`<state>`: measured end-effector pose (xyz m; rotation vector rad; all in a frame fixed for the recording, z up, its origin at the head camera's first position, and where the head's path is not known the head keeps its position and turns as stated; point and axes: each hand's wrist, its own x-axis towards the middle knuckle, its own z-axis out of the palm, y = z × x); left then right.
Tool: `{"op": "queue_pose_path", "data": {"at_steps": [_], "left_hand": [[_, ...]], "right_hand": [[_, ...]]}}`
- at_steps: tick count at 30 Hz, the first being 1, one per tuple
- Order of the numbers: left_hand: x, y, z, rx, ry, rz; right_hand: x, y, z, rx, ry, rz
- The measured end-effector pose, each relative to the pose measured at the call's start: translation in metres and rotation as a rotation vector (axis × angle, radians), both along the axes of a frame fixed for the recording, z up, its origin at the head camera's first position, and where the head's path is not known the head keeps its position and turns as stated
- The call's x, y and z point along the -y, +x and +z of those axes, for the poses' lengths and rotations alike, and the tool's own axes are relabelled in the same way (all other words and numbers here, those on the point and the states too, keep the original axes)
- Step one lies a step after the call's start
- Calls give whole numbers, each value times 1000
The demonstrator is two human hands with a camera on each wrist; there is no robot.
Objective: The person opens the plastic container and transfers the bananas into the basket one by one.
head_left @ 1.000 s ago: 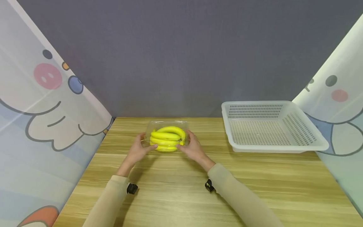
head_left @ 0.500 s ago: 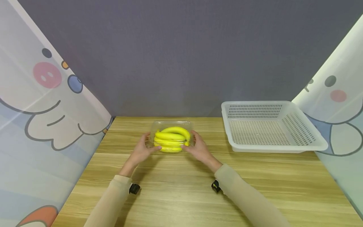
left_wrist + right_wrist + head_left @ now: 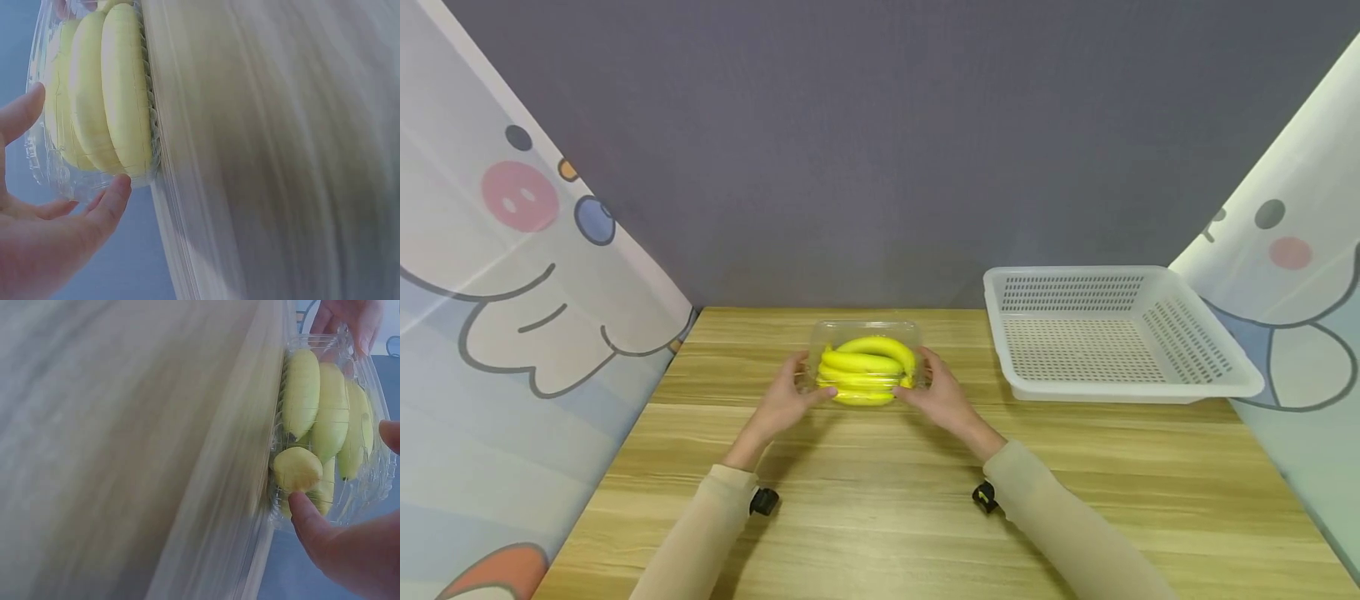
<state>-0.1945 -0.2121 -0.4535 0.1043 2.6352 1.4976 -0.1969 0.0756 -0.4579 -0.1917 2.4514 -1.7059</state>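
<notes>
A clear plastic fruit box (image 3: 867, 327) with several yellow bananas (image 3: 862, 363) inside sits low over the wooden table, left of the middle in the head view. My left hand (image 3: 782, 404) grips its left end, thumb on the near side and fingers round the end. At the opposite end my right hand (image 3: 946, 402) holds it the same way. The left wrist view shows the left thumb (image 3: 114, 200) against the box's wall near the bananas (image 3: 128, 94). In the right wrist view, the right thumb (image 3: 309, 519) presses the wall beside a banana's rounded end (image 3: 297, 469).
A white plastic basket (image 3: 1120, 390) with slotted walls stands at the back right of the table (image 3: 880, 517). Behind rises a dark grey wall (image 3: 850, 150). Cartoon-printed curtains (image 3: 445, 350) flank the table on both sides. A small black device shows at each wrist.
Both hands have moved the box of bananas steadily to the right, toward the basket, with the grip unchanged. The basket has stayed in place.
</notes>
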Motion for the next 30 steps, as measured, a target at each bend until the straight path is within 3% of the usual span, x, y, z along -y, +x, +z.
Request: {"op": "queue_pose_path", "data": {"at_steps": [18,30], "left_hand": [[-21,6,0,-6,19,9],[-28,9,-1,11,25,-20]], "right_hand": [[-20,7,1,28,0,-1],[-31,12,1,34,20,-2]]}}
